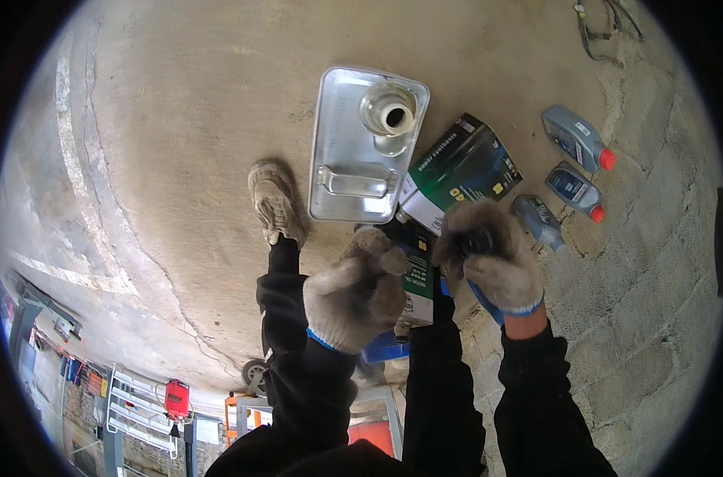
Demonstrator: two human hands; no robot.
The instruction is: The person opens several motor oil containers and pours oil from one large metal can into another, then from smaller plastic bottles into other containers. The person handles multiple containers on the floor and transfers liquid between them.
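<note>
My left hand (pixel 353 294), in a whitish knitted glove, is closed with its fingers curled near a green and black oil can (pixel 419 274). What it holds, if anything, is hidden. Gloved as well, my right hand (pixel 500 266) is wrapped round a dark tool (pixel 477 241); a blue length like a handle shows below the fist, and its exact kind is unclear. Ahead of my hands stands a rectangular metal can (pixel 326 151) with a carrying handle and a round open spout on top. A larger green, black and white oil can (pixel 465 171) is beside it.
Three grey oil bottles lie at the right: one with a red cap (pixel 580 139), another red-capped bottle (pixel 572 191), and a third grey bottle (pixel 539 221). A block wall (pixel 639 318) rises on the right. My shoe (pixel 274 203) is left of the metal can. Cables (pixel 608 32) lie far right.
</note>
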